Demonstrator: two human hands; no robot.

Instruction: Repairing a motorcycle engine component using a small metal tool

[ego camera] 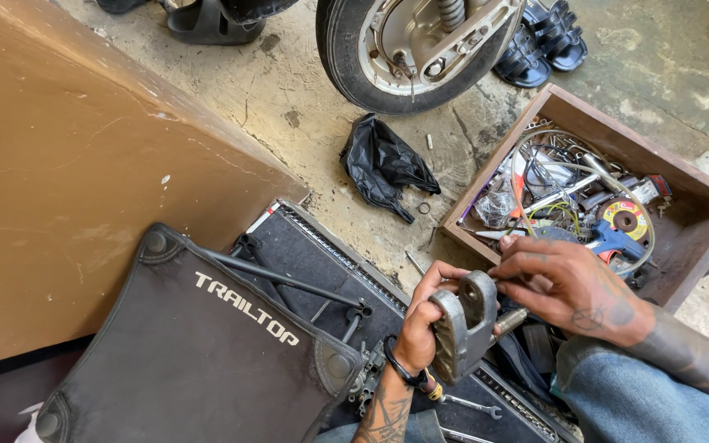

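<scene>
Both hands' fingers (pixel 445 283) gripping a grey metal part (pixel 463 326), perhaps a pedal, beside white-lettered black bag (pixel 198 344).

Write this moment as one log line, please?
left hand: grips grey metal bracket | right hand: fingers at bracket top | nearby: wooden toolbox, black bag, wheel

Grey metal bracket (pixel 463 328): dull cast finish, rough. By it, wooden box (pixel 683 238) w/ shiny metal tools; black plastic bag (pixel 383 164) glossy, crinkled; matt black cloth cover (pixel 198 353); concrete floor (pixel 289 98) rough.
</scene>
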